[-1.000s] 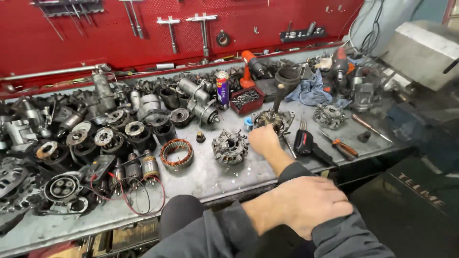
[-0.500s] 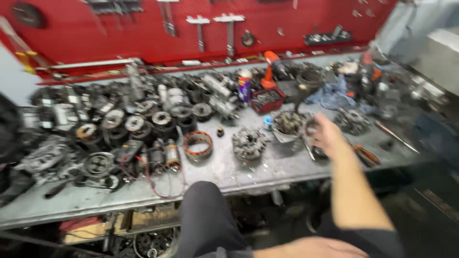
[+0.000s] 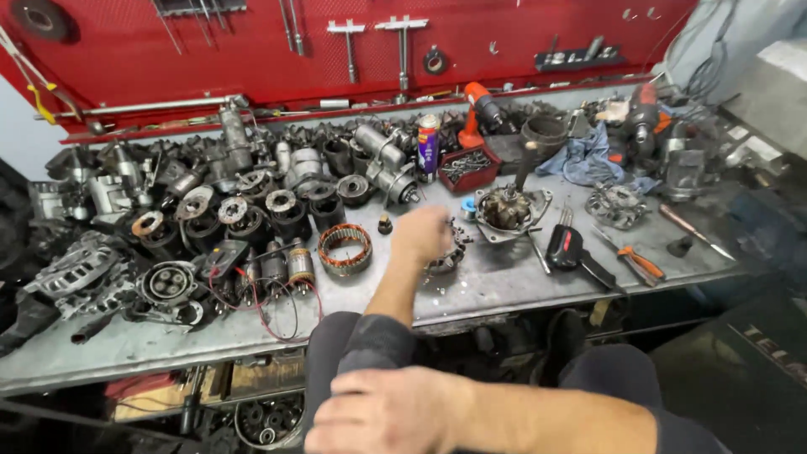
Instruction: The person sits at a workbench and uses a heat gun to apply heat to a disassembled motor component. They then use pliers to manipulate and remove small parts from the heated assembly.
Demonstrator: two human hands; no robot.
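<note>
The left hand (image 3: 423, 235), blurred, seems closed over a round alternator part (image 3: 445, 255) near the table's (image 3: 504, 282) front edge. The right hand (image 3: 382, 416) rests open on the knee, empty.

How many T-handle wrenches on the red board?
2: steel T-handle wrenches hang side by side at the red pegboard's top centre, shorter left one, longer right one. Others could sit out of frame.

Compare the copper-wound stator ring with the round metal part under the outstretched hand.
The copper-wound stator ring lies free and untouched; the grey round metal part sits partly under the outstretched hand. The ring shows orange-brown windings around an open centre; the grey part shows no copper, and its centre is hidden. Both lie flat on the grey metal workbench.
</note>
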